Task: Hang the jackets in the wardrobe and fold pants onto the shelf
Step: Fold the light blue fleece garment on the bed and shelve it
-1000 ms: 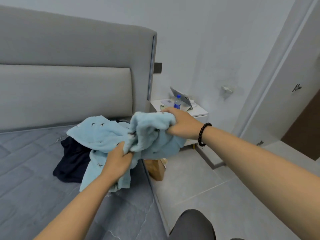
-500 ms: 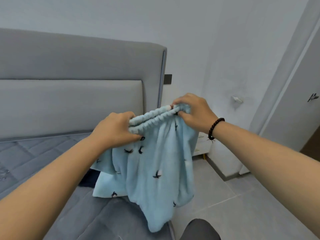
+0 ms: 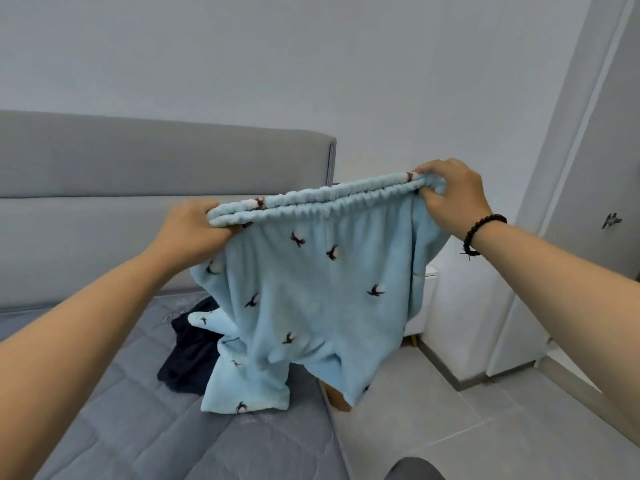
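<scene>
Gripping the elastic waistband, left hand (image 3: pixel 194 230) and right hand (image 3: pixel 450 199) fingers curled round light-blue fleece pants (image 3: pixel 311 299), held up, legs trailing onto grey bed (image 3: pixel 145 431); dark garment (image 3: pixel 190 358) beside.

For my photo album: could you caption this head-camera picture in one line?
Both hands, left hand and right hand, hold light-blue fleece pants by the waistband above the grey bed.

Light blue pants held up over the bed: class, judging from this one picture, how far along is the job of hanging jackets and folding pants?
Done: nothing visibly; no wardrobe shelf shows. In hand: the left hand and right hand grip the waistband of the light blue pants, spread open, unfolded. Left: folding them, shelving them, and handling the dark garment on the bed.
</scene>
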{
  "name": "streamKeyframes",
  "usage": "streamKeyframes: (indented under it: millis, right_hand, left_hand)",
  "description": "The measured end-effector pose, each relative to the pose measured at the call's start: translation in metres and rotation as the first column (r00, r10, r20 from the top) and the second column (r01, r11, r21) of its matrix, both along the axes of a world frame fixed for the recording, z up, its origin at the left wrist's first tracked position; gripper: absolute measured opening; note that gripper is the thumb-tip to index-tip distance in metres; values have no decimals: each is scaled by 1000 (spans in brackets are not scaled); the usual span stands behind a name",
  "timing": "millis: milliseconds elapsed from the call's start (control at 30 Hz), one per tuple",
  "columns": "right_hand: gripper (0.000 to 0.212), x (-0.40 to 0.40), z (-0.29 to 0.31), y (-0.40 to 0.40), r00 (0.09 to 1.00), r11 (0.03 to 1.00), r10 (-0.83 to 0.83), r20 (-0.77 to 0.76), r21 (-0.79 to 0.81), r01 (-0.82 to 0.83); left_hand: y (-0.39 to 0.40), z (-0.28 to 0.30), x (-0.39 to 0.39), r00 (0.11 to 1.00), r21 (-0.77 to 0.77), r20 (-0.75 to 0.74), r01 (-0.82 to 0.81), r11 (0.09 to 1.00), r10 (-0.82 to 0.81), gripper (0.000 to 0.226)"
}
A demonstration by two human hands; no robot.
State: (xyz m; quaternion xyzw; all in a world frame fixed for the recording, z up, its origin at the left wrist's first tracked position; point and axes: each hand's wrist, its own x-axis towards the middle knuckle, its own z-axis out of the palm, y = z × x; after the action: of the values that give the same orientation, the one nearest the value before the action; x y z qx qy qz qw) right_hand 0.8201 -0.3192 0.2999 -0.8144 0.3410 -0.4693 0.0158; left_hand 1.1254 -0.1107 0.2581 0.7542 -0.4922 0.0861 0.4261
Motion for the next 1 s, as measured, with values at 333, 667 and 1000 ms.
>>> streamKeyframes:
  millis: [333,667,1000]
  right_hand:
    - [61,35,21,66,870,908,392,-299,275,-315]
    - [11,10,34,66,888,753,450,-93,574,-321]
    - [21,50,-103,117,-10,595,802,-598,796,106]
  left_hand:
    - [-11,33,-57,939,61,-310,178,982,-150,37]
    - [41,48,-16,935,188,-327,208,960,-139,23]
    - [40,-108,0,707,688,-686,707,161,-173,46]
